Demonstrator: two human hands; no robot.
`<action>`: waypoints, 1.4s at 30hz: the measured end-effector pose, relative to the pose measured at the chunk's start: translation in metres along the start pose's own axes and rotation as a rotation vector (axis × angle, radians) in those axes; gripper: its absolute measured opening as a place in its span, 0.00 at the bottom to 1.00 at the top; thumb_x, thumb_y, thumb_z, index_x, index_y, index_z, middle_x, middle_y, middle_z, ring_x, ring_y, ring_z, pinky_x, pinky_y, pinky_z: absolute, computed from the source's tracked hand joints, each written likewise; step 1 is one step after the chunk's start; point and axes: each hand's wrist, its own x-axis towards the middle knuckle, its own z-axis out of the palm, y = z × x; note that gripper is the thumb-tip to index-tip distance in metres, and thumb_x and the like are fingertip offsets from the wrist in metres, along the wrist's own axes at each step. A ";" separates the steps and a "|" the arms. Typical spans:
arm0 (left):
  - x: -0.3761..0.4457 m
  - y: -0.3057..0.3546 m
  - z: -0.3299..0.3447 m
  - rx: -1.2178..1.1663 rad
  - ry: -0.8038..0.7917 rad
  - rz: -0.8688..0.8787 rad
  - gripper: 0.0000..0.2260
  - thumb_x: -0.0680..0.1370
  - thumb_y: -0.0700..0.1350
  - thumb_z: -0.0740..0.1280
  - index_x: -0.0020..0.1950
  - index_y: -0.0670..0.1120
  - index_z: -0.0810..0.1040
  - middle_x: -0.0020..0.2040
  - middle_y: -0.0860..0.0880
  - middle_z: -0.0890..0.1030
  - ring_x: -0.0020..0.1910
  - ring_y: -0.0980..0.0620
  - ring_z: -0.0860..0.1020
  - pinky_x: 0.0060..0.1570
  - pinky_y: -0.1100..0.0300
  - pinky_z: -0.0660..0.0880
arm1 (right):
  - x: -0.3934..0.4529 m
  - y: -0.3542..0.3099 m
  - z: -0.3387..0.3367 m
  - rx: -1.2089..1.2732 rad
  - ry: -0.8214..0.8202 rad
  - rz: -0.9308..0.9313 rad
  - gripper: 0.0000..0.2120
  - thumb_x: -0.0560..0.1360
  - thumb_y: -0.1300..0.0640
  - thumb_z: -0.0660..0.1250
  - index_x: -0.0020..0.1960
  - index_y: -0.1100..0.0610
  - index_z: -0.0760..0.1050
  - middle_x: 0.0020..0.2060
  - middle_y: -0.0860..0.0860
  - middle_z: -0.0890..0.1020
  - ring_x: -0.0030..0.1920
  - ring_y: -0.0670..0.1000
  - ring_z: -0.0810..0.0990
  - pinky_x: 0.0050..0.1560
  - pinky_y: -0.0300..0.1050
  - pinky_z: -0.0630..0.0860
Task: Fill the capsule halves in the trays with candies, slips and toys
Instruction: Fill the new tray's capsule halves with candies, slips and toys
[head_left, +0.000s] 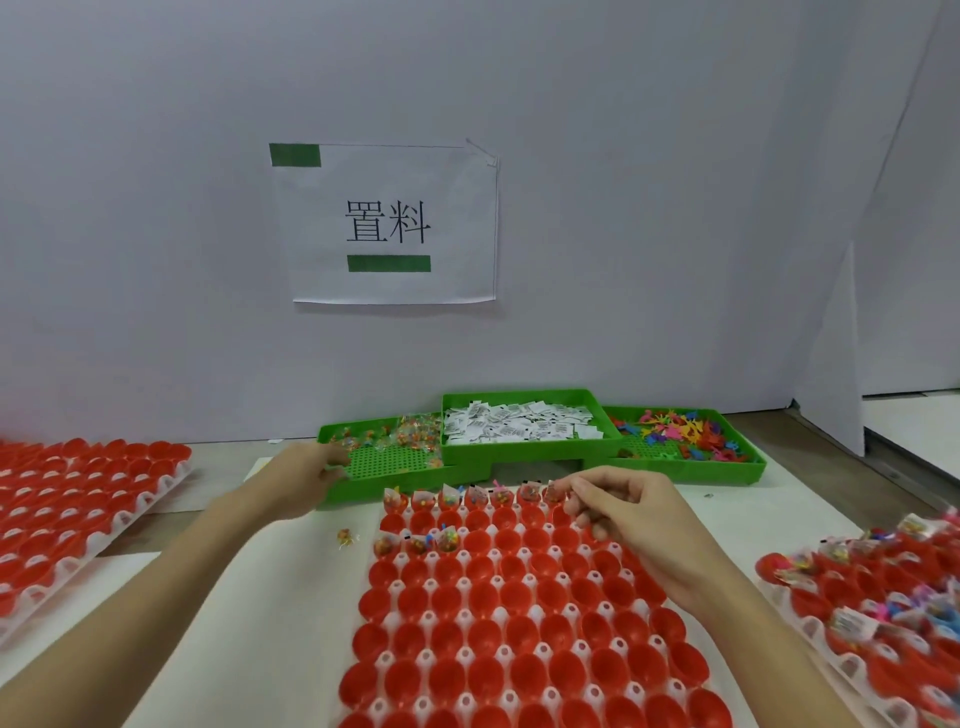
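Red capsule halves (511, 670) fill the white middle tray (434, 657) closest to the camera, open side up, row upon row. Most of them hold nothing; the farthest row and three cups at the left of the third row carry candies, slips and small toys. Two more trays flank it: the left tray (104, 540), with bare red halves, and the right tray (810, 631), whose halves are stuffed with slips and coloured bits, blurred in this view.

Beyond the middle tray stand three green bins side by side. The candy bin (387, 465) on the left holds wrapped candies (415, 431) bunched toward its far edge. The slip bin (524, 447) in the centre sits raised above the other two and is heaped with white printed slips (519, 427). The toy bin (727, 470) on the right holds a tangle of bright plastic toys (680, 434).

Both forearms reach in from below. The left hand (306, 480) lies at the near-left corner of the candy bin, fingers curled over its rim; whether it grips a candy cannot be told. The right hand (631, 519) hovers over the right end of the middle tray's farthest rows, fingers bent and gathered, tips just beside the last filled cup; what they pinch, if anything, is too small to see.

One loose candy (345, 537) lies on the white table (291, 597) just left of the middle tray. A paper sign (387, 223) hangs on the wall behind.
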 end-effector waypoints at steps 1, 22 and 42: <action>0.005 -0.005 0.001 0.042 -0.045 0.025 0.13 0.86 0.44 0.61 0.68 0.46 0.80 0.63 0.46 0.83 0.56 0.47 0.79 0.55 0.58 0.72 | 0.000 0.000 -0.001 0.011 0.005 0.000 0.10 0.81 0.61 0.68 0.48 0.56 0.88 0.40 0.55 0.86 0.38 0.46 0.81 0.37 0.38 0.77; 0.004 -0.012 -0.004 -0.106 0.030 0.134 0.03 0.77 0.39 0.74 0.45 0.46 0.86 0.41 0.52 0.83 0.39 0.56 0.81 0.44 0.66 0.77 | 0.000 -0.001 -0.006 0.037 0.061 0.038 0.10 0.82 0.62 0.67 0.49 0.58 0.87 0.40 0.56 0.86 0.39 0.48 0.81 0.39 0.40 0.77; -0.063 0.040 0.019 -0.863 0.503 -0.016 0.06 0.80 0.36 0.70 0.50 0.47 0.79 0.39 0.50 0.85 0.39 0.52 0.84 0.43 0.61 0.81 | 0.000 0.000 -0.007 0.015 0.081 0.067 0.11 0.81 0.62 0.67 0.47 0.57 0.87 0.39 0.55 0.87 0.38 0.47 0.82 0.38 0.39 0.77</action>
